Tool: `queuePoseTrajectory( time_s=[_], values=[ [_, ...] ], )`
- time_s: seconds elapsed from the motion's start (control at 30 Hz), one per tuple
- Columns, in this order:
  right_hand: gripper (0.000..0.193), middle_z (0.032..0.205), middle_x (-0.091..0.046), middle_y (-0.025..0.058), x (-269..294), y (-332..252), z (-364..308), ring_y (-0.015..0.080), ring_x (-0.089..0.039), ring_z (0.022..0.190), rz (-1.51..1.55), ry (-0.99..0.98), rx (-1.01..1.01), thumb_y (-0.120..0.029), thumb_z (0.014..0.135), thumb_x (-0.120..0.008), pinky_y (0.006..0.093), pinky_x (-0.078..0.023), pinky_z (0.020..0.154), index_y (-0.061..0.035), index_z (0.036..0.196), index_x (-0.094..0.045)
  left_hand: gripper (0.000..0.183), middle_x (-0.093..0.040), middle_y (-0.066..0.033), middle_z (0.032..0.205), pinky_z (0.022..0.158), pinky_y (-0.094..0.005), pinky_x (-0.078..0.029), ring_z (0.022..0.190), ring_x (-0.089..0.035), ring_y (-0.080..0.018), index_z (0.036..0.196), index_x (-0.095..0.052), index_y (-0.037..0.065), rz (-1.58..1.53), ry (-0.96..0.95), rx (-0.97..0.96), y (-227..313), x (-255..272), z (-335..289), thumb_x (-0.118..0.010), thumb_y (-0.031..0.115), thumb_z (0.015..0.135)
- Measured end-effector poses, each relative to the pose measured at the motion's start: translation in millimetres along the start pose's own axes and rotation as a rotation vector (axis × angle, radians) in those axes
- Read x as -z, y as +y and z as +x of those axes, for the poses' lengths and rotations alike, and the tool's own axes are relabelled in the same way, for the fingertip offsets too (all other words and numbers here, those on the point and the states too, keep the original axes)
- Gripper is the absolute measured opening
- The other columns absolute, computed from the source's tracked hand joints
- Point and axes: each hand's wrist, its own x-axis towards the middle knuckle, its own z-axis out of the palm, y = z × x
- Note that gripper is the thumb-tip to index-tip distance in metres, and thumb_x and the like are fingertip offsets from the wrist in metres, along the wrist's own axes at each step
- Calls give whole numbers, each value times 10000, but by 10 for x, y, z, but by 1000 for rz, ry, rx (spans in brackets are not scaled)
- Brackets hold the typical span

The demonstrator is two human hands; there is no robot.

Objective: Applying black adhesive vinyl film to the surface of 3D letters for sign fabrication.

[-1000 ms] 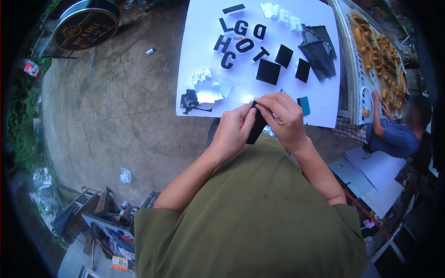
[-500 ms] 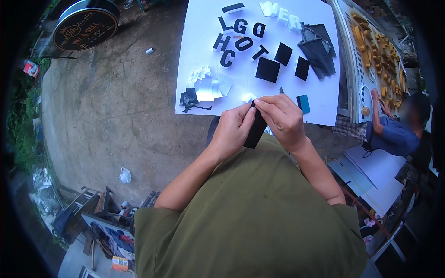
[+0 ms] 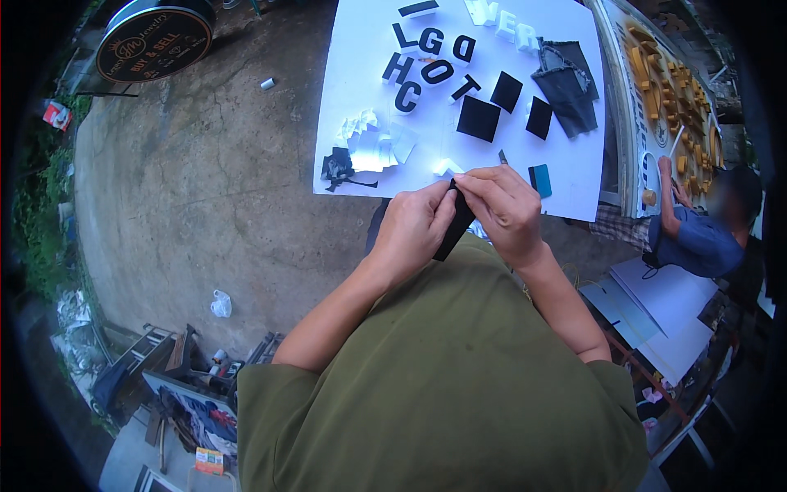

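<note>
Over white board (image 3: 361,49), hands (image 3: 459,217) pinching black strip (image 3: 455,234), long axis diagonal

The left hand (image 3: 412,231) and right hand (image 3: 502,211) pinch a matt black piece (image 3: 456,231) at mid-frame; whether it is foam or plastic cannot be told. The tabletop (image 3: 361,57) above is a smooth, matt white board. On it lie matt black cut-out letters (image 3: 429,59), flat black squares (image 3: 479,118), crumpled glossy white paper scraps (image 3: 373,148) and a dark cloth (image 3: 567,86). The floor (image 3: 197,189) at left is rough, cracked concrete.
</note>
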Motion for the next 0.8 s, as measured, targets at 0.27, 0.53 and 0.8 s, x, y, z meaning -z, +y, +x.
queuePoseTrajectory(
  time_s=[0.27,0.53,0.8],
  values=[
    [248,937,-705,89,-26,-14,14,265,-661,784,-41,56,103,45,706,-766,356,-531,668,-15,943,-728,240,-510,-231,620,513,-409,-380,483,-455,-297,874,-571,-48,-82,49,9,-10,10,-18,-549,154,1002],
    [194,913,-687,67,-46,-42,-87,148,-656,768,282,239,-502,-20,840,-760,279,-522,692,-5,1023,-700,203,-580,-73,613,522,-282,-425,578,-457,-55,958,-617,-63,-243,186,-20,-64,-51,-99,-525,102,1031],
    [122,895,-699,85,-57,-71,-31,148,-668,739,240,254,-393,2,850,-738,277,-526,682,9,968,-712,286,-693,-84,827,655,-268,-523,702,-605,-86,1258,-621,-42,-509,154,-80,-136,-223,-108,-557,22,987]
  ],
)
